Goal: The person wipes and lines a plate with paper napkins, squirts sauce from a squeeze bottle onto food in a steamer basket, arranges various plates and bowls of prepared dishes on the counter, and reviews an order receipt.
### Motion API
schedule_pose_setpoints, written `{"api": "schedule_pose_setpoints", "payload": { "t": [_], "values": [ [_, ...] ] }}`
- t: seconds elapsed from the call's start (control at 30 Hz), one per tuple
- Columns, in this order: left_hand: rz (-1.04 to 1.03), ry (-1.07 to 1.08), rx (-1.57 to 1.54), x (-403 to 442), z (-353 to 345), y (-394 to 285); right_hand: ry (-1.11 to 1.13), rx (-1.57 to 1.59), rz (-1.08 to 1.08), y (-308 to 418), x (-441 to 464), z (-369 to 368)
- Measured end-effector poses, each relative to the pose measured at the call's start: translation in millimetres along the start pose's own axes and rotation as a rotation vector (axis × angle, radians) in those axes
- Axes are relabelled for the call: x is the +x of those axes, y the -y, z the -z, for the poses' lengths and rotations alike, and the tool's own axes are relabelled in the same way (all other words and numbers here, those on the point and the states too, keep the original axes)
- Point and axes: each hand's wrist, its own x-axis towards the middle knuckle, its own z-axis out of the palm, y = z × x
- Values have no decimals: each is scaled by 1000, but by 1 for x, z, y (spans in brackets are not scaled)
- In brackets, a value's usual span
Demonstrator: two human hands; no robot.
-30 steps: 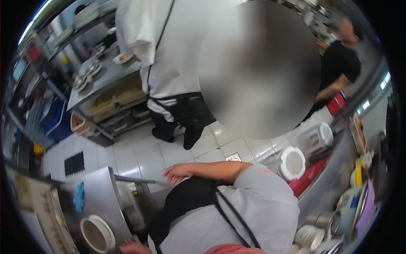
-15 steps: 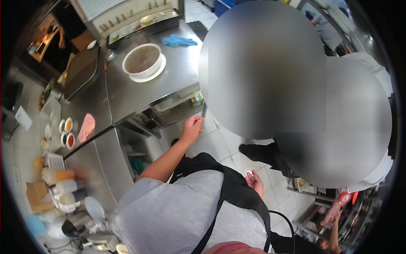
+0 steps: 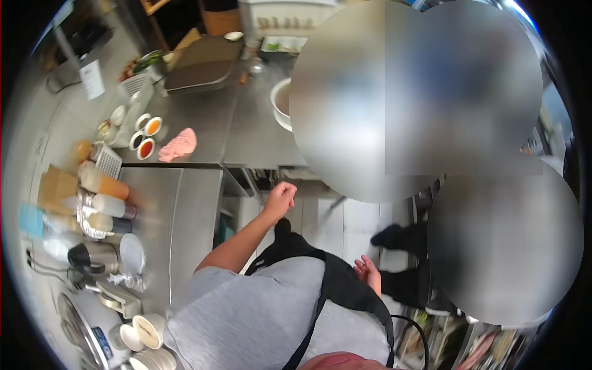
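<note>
My left hand [image 3: 280, 200] is held out in front of me, beyond the worktop's right end. Its fingers are curled into a loose fist, and nothing shows in it. Low at my right side, beside my black apron [image 3: 353, 283], is my right hand [image 3: 368, 271], palm partly up, fingers loosely apart and empty. Past my left hand stands a steel counter [image 3: 256, 139]. On that counter, a white bowl with brown contents [image 3: 282, 102] is partly covered by a blurred circle. A pink cloth [image 3: 179, 145] lies farther left.
Small sauce bowls [image 3: 146, 148] and a dark tray [image 3: 203, 65] rest on the back counter. Sauce bottles [image 3: 105, 184], a kettle [image 3: 92, 258] and cups [image 3: 149, 331] line the left side. A person's dark-clothed leg [image 3: 404, 239] is at my right; blurred circles hide much there.
The view has swung left, bringing the bottles and sauce bowls closer to the middle. My left hand has gone from outstretched with spread fingers to curled. The blue cloth is out of sight.
</note>
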Motion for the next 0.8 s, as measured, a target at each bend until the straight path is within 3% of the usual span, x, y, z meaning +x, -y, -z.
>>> {"api": "schedule_pose_setpoints", "payload": {
  "t": [0.2, 0.3, 0.37, 0.6, 0.8],
  "values": [
    [73, -121, -62, 10, 57, -3, 286, -213, -101, 60, 78, -106],
    [79, -186, -55, 18, 84, -2, 389, -269, -21, 88, 123, -160],
    [78, -211, -55, 22, 102, 1, 474, -305, 163, 119, 138, -202],
    [126, -278, -15, 24, 133, -13, 394, -531, 439, 211, 168, -319],
    [-79, -237, 31, 62, 114, -23, 361, -839, 478, 246, 224, -367]
  ]
}}
